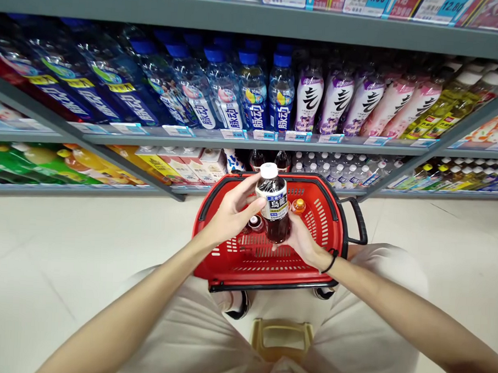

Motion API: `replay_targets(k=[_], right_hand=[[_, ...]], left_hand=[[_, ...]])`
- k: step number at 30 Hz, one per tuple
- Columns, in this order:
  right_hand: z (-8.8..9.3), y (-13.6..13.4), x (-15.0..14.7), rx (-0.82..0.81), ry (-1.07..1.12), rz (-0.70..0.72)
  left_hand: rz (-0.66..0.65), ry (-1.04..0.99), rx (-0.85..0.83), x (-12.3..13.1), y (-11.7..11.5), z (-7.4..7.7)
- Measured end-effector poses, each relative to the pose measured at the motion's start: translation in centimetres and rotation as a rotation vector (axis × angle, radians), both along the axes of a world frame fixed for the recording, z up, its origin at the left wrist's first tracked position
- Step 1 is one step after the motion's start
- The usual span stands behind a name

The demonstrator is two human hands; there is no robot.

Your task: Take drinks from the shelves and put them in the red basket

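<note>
A dark oolong tea bottle [277, 227] with a white cap and a white, blue and gold label is held upright above the red shopping basket [245, 266]. My left hand [232, 209] grips its upper left side, thumb against the label and fingers partly hidden behind. Around the lower right side, my right hand [301, 239] closes near the base, its fingers mostly hidden by the bottle. Inside the basket are a bottle with an orange cap [299, 205] and a dark bottle with a pale cap [255, 223], both partly covered by my hands.
Blue-capped drink bottles [247, 90] and white-and-purple bottles [309, 95] line the middle shelf. Cartons [206, 165] and small white-capped bottles [336, 171] fill the bottom shelf. The basket's black handle [358, 221] sticks out at right. A yellowish stool [281, 353] shows between my knees.
</note>
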State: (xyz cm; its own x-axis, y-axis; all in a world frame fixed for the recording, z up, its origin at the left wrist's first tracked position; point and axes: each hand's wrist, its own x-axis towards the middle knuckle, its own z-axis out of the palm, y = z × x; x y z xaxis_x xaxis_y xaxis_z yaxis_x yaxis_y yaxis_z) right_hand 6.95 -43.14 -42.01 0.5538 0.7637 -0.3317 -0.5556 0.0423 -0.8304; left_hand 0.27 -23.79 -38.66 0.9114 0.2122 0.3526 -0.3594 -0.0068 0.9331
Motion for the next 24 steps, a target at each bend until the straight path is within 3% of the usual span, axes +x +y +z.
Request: replay_targets(k=[19,24], right_hand=[[0.12,0.01,0.01,-0.019,0.008,0.006],[0.35,0.08,-0.38,-0.011,-0.005,0.082]], left_hand=[[-0.035,-0.003,0.025,-0.4,-0.1,0.81],[0.036,0.029,-0.009,0.11,0.15,0.54]])
